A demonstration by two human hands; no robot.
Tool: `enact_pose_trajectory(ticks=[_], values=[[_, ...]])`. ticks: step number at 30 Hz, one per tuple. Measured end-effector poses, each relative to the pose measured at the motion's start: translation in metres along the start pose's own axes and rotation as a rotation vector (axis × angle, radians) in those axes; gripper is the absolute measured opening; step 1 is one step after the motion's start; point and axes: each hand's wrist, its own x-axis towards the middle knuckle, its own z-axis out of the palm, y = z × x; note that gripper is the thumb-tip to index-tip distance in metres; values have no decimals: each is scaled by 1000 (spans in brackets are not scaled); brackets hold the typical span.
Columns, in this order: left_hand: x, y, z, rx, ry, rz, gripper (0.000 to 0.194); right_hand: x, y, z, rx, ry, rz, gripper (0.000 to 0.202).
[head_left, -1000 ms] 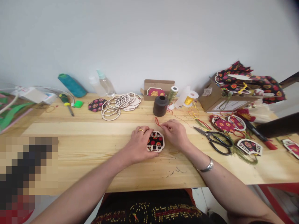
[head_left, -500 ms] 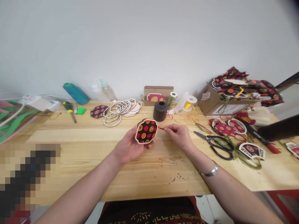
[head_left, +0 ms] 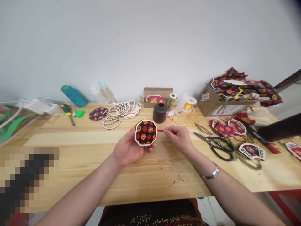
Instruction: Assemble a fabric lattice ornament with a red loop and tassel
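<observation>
My left hand (head_left: 130,147) is wrapped round a fabric-covered pendant (head_left: 145,133), black with red and yellow round motifs inside a pale wooden frame with a scalloped outline. Its patterned side faces up toward me. From the pendant's right edge a short red cord (head_left: 161,130) runs across to my right hand (head_left: 176,137), where thumb and forefinger pinch its end. A black cone-shaped spool (head_left: 160,113) stands just behind the pendant. Black-handled scissors (head_left: 218,145) lie to the right of my right hand.
Wooden frames (head_left: 115,115) lie piled at the back left, near a patterned fabric piece (head_left: 97,114) and a screwdriver (head_left: 68,114). At the right are a cardboard box (head_left: 211,105) of fabric, finished-looking pendants (head_left: 251,151) and a yellow thread spool (head_left: 188,105). Dark scraps (head_left: 176,179) dot the table.
The pendant has turned slightly and now faces me more squarely. My right hand keeps its pinch on the red cord. The whole view has shifted a little.
</observation>
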Motion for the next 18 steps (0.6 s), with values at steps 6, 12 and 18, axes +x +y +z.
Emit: enact_pose_trajectory(ticks=[6, 12, 18], values=[[0, -2, -3, 13, -47, 17, 51, -1, -1, -1, 17, 10, -4, 17], [1, -5, -9, 134, -87, 64, 45, -3, -3, 0, 28, -2, 3, 17], [4, -13, -8, 649, 63, 231, 76, -4, -7, 1, 49, -30, 34, 15]])
